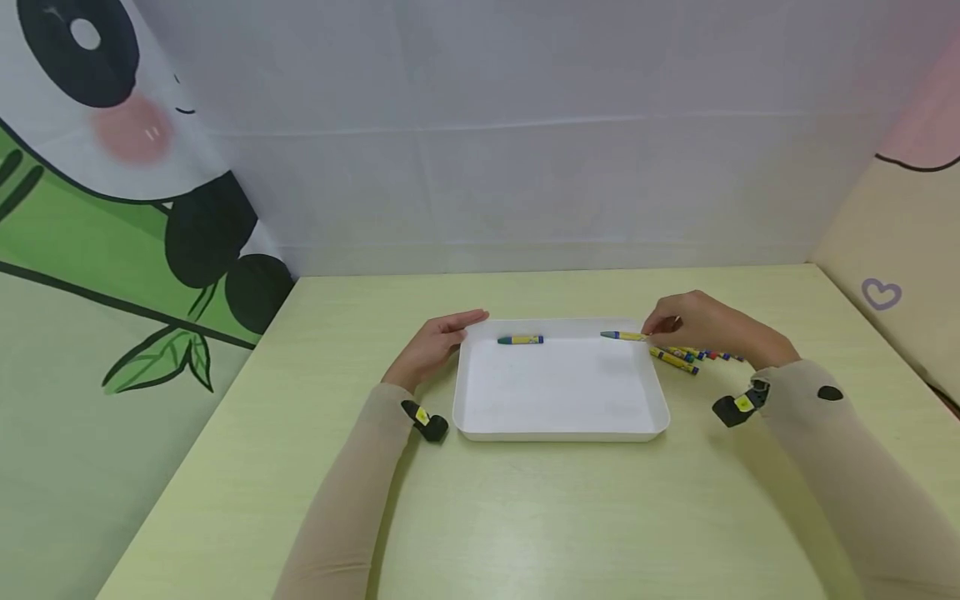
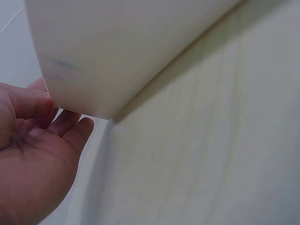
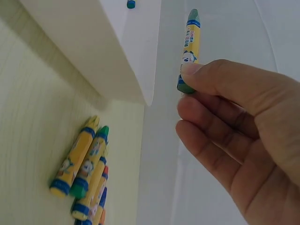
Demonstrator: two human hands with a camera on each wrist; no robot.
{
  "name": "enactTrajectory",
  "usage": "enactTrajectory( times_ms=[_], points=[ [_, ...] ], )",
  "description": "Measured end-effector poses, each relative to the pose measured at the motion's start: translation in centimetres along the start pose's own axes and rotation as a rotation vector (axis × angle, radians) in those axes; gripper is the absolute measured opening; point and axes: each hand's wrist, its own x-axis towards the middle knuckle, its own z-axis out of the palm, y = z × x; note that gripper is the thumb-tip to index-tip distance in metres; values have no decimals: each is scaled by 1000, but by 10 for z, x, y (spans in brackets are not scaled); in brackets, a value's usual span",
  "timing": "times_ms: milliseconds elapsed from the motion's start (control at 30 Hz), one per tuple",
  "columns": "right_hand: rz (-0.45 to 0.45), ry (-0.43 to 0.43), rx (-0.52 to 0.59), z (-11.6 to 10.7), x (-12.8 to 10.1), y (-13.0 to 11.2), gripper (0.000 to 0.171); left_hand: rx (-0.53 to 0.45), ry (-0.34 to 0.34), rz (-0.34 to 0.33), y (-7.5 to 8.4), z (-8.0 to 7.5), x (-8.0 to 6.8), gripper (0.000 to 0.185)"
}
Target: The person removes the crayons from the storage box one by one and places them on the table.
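right hand [image 1: 701, 327]: pinches green crayon [image 1: 622, 336] by its butt, tip over white tray [image 1: 562, 417] right rim, centre frame | left hand [image 1: 435, 343]: fingers straight, together, bracing tray's left rim | blue crayon [image 1: 520, 340] lies inside tray | crayon pile [image 1: 686, 357] on table [image 1: 525, 517] right of tray

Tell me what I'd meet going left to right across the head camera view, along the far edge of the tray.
left hand → blue crayon lying in the white tray → green crayon pinched by the right hand → loose crayons on the table beside the tray.
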Motion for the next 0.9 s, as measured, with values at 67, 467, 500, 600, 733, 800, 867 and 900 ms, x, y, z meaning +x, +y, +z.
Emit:
enactTrajectory(
  times_ms=[67, 467, 500, 600, 733, 800, 867, 900],
  points=[
    [21, 11, -1, -4, -7, 8, 12, 6, 6, 0, 1, 1, 1, 44],
    [98, 35, 13, -14, -37, 67, 15, -8, 21, 1, 4, 6, 11, 43],
    [98, 47, 4, -13, -39, 72, 14, -9, 24, -1, 4, 7, 12, 43],
    [96, 65, -12, -13, -45, 87, 14, -10, 28, -2, 3, 8, 16, 43],
    [97, 57, -33, -14, -48, 102, 14, -12, 32, 2, 3, 9, 19, 43],
    [95, 44, -42, -14, -48, 109, 13, -19, 39, -3, 3, 9, 20, 43],
    [95, 30, -43, -13, -48, 115, 12, -24, 44, -9, 3, 9, 21, 43],
    [92, 26, -44, -13, -48, 118, 12, -26, 47, -10, 3, 9, 22, 43]
  ],
)
